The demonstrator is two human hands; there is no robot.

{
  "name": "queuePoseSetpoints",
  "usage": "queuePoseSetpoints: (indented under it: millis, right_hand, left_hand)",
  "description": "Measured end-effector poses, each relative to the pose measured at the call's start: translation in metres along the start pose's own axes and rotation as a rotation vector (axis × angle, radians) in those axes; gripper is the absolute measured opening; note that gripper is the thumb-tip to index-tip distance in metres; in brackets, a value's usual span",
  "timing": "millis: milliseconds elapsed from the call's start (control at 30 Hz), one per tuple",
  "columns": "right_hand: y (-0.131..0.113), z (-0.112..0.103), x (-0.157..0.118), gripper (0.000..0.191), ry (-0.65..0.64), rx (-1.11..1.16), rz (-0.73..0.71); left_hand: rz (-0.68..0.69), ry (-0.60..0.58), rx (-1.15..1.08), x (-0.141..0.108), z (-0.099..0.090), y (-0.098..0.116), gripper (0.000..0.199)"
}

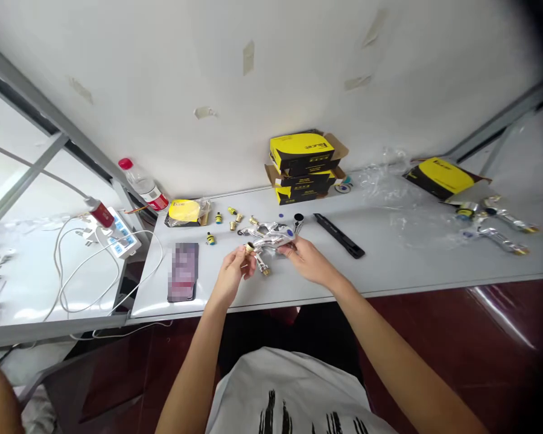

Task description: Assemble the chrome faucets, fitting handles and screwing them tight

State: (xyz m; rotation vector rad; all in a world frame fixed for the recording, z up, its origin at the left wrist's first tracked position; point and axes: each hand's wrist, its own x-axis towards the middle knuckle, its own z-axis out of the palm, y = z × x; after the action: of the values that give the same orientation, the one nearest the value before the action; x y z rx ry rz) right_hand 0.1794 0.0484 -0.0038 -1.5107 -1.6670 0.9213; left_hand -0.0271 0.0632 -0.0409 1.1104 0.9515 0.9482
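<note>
My right hand is closed on one end of a chrome faucet body, held low over the grey table. At the faucet's left side, my left hand pinches a small brass fitting. Whether that fitting touches the faucet I cannot tell. A chrome leg with a brass threaded end sticks out below the faucet. Behind my left hand lie several loose brass nuts and black-and-yellow valve cartridges. Just behind my right hand is a chrome piece with a dark round end.
Yellow-and-black boxes are stacked against the wall. A black knife-like tool lies to the right, and a phone to the left. Further out are a bottle, a power strip with cables, clear plastic wrap and more faucet parts.
</note>
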Motion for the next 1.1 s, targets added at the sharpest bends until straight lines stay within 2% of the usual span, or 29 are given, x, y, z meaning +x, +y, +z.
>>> queuePoseSetpoints:
  millis: [67, 167, 300, 433, 567, 700, 867, 1000, 1100]
  right_hand:
    - [0.004, -0.004, -0.001, 0.023, 0.059, 0.013, 0.007]
    - [0.007, -0.009, -0.004, 0.031, 0.04, 0.113, 0.102]
    - [0.0, -0.006, -0.011, 0.039, -0.044, 0.28, 0.178]
    - [-0.006, 0.0, -0.016, 0.041, -0.095, 0.338, 0.209]
    - [-0.002, -0.001, -0.018, 0.039, -0.075, 0.332, 0.227]
    - [-0.001, -0.002, -0.019, 0.038, -0.062, 0.341, 0.227]
    - [-0.004, 0.001, -0.019, 0.04, -0.102, 0.278, 0.2]
    - [-0.001, 0.002, -0.017, 0.04, -0.053, 0.152, 0.178]
    - [0.0, 0.002, -0.016, 0.039, 0.006, 0.009, 0.135]
  left_hand:
    - [0.019, 0.11, 0.187, 0.004, -0.012, -0.006, 0.049]
    - [0.195, 0.35, 0.686, 0.016, -0.028, -0.019, 0.038]
    - [0.243, 0.395, 0.926, 0.037, -0.033, -0.031, 0.03]
    - [0.293, 0.424, 1.117, 0.047, -0.027, -0.03, 0.037]
    - [0.341, 0.56, 1.093, 0.046, -0.033, -0.031, 0.05]
    - [0.339, 0.475, 1.003, 0.054, -0.037, -0.042, 0.048]
    - [0.358, 0.369, 0.846, 0.072, -0.029, -0.051, 0.046]
    - [0.41, 0.335, 0.588, 0.07, -0.022, -0.04, 0.044]
    - [0.415, 0.38, 0.448, 0.051, -0.018, -0.023, 0.045]
